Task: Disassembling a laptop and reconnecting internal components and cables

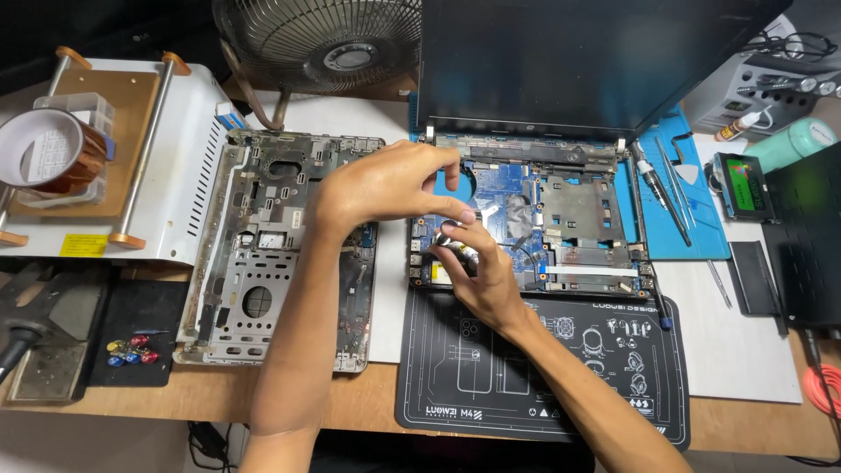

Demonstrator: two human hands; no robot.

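Nearest me lies the black repair mat (491,368) at the desk's front edge; my right hand (477,276) rises from it, fingers curled and pinching a small pale metallic part (449,235) at the left side of the opened laptop base (569,219). My left hand (385,184) comes across from the left, fingers bent downward and pressed to the same part from above, thumb and forefinger close together; whether it truly grips or only steadies, I cannot tell.

As I judge it, the work is well advanced — the grey inner cover frame (263,263) is already off and rests to the left, and the blue board (504,188) is bare; yet the board sits in the base and the screen (569,61) is attached, so more stripping is left.

Farther out, a screwdriver (653,180) and tweezers (674,188) wait on the blue mat (701,236); beyond stand the white heating plate (166,149) with its tape roll (48,153) — and a fan (333,44) at the back.
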